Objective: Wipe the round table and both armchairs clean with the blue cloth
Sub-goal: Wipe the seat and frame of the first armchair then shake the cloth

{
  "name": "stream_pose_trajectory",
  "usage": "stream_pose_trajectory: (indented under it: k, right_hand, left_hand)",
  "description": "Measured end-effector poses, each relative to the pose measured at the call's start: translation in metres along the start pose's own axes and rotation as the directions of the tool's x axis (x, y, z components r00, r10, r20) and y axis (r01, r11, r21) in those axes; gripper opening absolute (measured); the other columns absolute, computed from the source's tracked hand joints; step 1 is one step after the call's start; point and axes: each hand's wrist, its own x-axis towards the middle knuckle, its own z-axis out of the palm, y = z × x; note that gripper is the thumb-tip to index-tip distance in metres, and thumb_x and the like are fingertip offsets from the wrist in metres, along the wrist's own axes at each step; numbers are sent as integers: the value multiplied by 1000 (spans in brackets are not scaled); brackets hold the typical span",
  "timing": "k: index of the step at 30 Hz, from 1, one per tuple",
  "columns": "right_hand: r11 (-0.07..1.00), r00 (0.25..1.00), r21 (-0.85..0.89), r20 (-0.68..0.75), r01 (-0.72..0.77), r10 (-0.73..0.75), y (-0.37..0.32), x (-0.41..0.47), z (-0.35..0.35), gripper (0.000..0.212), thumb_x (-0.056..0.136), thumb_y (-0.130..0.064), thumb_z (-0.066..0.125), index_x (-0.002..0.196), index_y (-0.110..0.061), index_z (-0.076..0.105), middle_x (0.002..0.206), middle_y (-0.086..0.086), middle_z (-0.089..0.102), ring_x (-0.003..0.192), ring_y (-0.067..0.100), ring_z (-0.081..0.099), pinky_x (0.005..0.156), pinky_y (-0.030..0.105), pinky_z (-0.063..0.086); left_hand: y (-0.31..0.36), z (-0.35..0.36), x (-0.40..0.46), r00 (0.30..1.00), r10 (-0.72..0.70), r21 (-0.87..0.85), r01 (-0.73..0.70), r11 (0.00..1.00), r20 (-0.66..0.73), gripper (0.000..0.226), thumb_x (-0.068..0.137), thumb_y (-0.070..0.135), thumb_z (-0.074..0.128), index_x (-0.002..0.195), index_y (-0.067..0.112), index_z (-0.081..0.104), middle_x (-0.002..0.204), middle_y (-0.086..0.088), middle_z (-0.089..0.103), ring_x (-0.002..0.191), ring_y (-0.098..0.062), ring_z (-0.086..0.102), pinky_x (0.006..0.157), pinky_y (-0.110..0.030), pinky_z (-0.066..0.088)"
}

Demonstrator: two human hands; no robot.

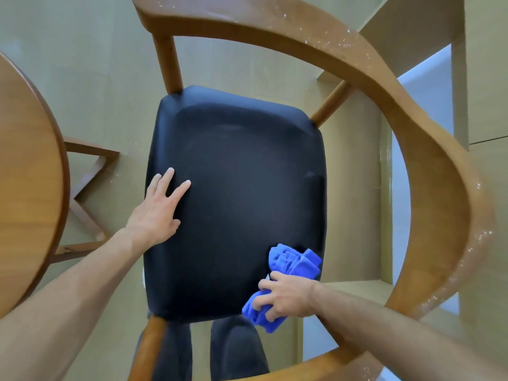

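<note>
Blue cloth [291, 273] bunched under your right hand's [286, 295] curled fingers; left hand [159, 207], fingers spread, steadies armchair seat [247, 174] for wiping.

Layout seen from the head view.
I note the armchair [412, 133] centre, its seat [242, 193] bearing the left hand [156, 210] on the left side; cloth [291, 268] and right hand [286, 298] at its near right corner; tabletop [27, 188] lies left.
</note>
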Motion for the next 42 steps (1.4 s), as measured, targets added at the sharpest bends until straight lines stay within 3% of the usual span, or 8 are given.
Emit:
stream_pose_trajectory:
  k: [8, 13, 19, 23, 27, 30, 36, 42]
  right_hand:
    - [931, 908, 89, 272, -354, 319, 52, -86, 41, 32, 88, -4, 59, 114, -23, 60, 137, 3, 30, 121, 36, 34, 88, 45, 39]
    - [194, 239, 184, 273, -964, 932, 79, -107, 34, 39, 86, -6, 54, 123, -18, 48, 137, 13, 26, 112, 35, 38, 83, 42, 43]
    - [-635, -265, 772, 620, 36, 738, 38, 8, -14, 46, 83, 0, 54, 127, -7, 42, 134, 19, 29, 106, 39, 46, 90, 33, 36]
    - [-308, -159, 929, 279, -204, 947, 3, 101, -66, 56, 76, 1, 53, 128, -16, 49, 139, 11, 33, 106, 33, 44, 88, 37, 44]
    - [558, 405, 719, -404, -414, 821, -15, 120, -73, 54, 63, 2, 47, 111, -23, 54, 125, 5, 49, 89, 29, 52, 70, 33, 45]
    - [786, 555, 467, -558, -405, 617, 11, 80, -42, 53, 70, 5, 27, 105, -22, 55, 127, 5, 51, 93, 31, 52, 70, 36, 44]
    - [-322, -336, 944, 279, -78, 900, 79, -15, 25, 47, 90, -7, 56, 134, -23, 52, 151, 5, 30, 131, 30, 40, 107, 32, 31]
    - [-609, -451, 782, 594, 131, 666, 102, -6, 23, 59, 92, -18, 55, 147, -20, 32, 152, 10, 26, 130, 36, 40, 108, 46, 34]
  left_hand:
    - [-2, 1, 0, 1000, 6, 3, -6, 1000, -16, 86, 88, 16, 63, 151, 34, 8, 157, 6, -20, 146, -19, -15, 92, -39, 48]
    - [-1, 4, 1, 1000, -6, -4, 6, 1000, -26, 87, 87, 14, 62, 151, 35, 7, 156, 8, -22, 145, -19, -17, 88, -38, 49]
    - [-1, 4, 1, 999, 3, -13, -4, 1000, -38, 87, 88, 12, 61, 151, 34, 7, 156, 7, -24, 145, -20, -18, 88, -35, 49]
    - [-2, 4, 0, 999, 22, -6, -22, 1000, -30, 88, 87, 14, 63, 152, 35, 7, 156, 7, -23, 145, -19, -18, 91, -34, 49]
    - [-4, -1, 1, 999, 35, -23, -35, 999, -26, 85, 86, 12, 60, 151, 35, 10, 157, 7, -20, 146, -17, -14, 93, -33, 49]
    - [-2, -8, 5, 999, 29, 1, -29, 1000, -25, 76, 89, 17, 58, 151, 31, 16, 158, 3, -10, 146, -20, -6, 97, -32, 46]
    - [8, -16, 18, 996, 39, 55, -35, 998, -80, 88, 87, 37, 63, 152, 33, 4, 158, -8, -13, 146, -31, -11, 112, -46, 30]
    - [2, -7, 20, 998, 58, 76, -57, 996, -4, 104, 80, 47, 69, 150, 38, -8, 152, -4, -35, 142, -29, -28, 112, -47, 32]
